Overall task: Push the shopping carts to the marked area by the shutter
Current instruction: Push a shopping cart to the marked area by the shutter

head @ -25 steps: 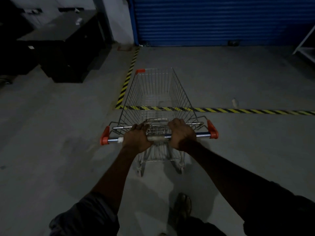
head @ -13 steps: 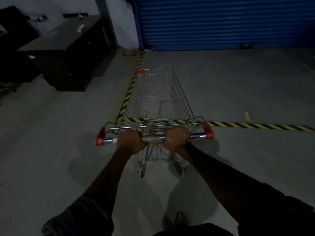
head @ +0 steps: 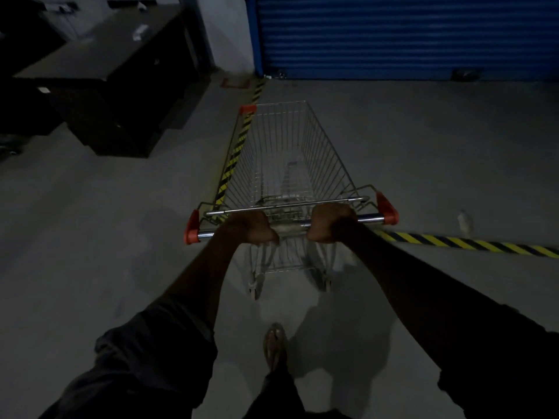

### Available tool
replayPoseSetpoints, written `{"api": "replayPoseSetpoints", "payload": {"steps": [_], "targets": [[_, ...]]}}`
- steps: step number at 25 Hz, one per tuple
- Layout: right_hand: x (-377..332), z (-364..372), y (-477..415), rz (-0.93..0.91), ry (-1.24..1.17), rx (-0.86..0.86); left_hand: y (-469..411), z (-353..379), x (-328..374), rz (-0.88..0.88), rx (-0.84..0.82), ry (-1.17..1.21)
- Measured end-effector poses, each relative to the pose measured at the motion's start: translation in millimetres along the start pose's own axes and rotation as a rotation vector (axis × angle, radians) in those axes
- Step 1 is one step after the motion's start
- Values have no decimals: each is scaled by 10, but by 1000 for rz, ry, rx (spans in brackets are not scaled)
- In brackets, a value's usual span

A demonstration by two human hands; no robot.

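A wire shopping cart (head: 290, 152) with orange corner caps stands on the grey floor in front of me, its basket empty. My left hand (head: 251, 229) grips the cart's chrome handle bar (head: 370, 219) left of centre. My right hand (head: 328, 223) grips the same bar right of centre. Yellow-and-black floor tape (head: 465, 243) marks an area: one strip runs rightward under the handle, another runs up along the cart's left side toward the blue shutter (head: 408, 34). Most of the basket lies inside the taped lines.
Dark cabinets (head: 121, 86) stand at the left, close to the taped strip. A white wall pillar (head: 227, 31) sits left of the shutter. My foot (head: 274, 346) shows on the floor behind the cart. Open floor spreads to the right inside the marked area.
The cart has rolled forward over the near tape strip toward the shutter, which now looms larger. Both hands keep their grip on the handle.
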State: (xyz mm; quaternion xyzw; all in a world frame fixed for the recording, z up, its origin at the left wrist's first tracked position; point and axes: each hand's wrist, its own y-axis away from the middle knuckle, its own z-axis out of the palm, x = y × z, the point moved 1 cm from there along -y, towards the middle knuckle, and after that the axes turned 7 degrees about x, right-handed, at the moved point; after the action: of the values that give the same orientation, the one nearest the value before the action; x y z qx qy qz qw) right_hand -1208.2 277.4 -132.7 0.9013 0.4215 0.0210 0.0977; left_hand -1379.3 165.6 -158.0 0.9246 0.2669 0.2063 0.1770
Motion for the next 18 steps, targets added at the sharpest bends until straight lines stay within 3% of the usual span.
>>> {"api": "replayPoseSetpoints", "payload": {"steps": [3, 7, 11, 16, 18], "targets": [[145, -111, -642, 19, -75, -190, -579, -259, -82, -15, -125, 104], [342, -207, -1430, 19, -450, -377, -1207, -648, -202, -11, -272, 159], [240, -362, -2063, -44, -446, -482, -1794, -1039, -381, 37, -355, 136], [237, -452, -2897, -28, -465, -443, -2509, -1491, -616, 23, -325, 109], [186, -466, -3215, -24, -349, -389, -2784, -1668, -677, 5, -280, 76]]}}
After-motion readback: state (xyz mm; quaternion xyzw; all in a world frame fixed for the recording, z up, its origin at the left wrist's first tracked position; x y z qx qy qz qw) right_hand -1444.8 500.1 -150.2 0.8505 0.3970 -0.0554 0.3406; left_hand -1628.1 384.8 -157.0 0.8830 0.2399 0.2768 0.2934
